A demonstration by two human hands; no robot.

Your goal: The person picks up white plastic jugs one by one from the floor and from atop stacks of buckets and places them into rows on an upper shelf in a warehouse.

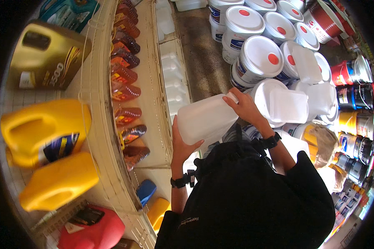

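Observation:
A translucent white plastic jerrycan (205,116) is held on its side in front of my body. My left hand (183,146) supports its lower left end, thumb along the near side. My right hand (243,105) grips its upper right end, by what looks like the cap or handle. Left of the jerrycan, a row of similar translucent containers (174,84) stands on the bottom shelf. More such containers (288,105) lie on top of white lidded pails (261,57) to the right.
Shelving (104,124) along the left carries yellow oil jugs (46,130), a gold jug (46,56), a red jug (92,228) and a row of amber bottles (124,77). Stacked paint and oil buckets (355,96) line the far right. A strip of brown floor (202,59) runs between shelf and pails.

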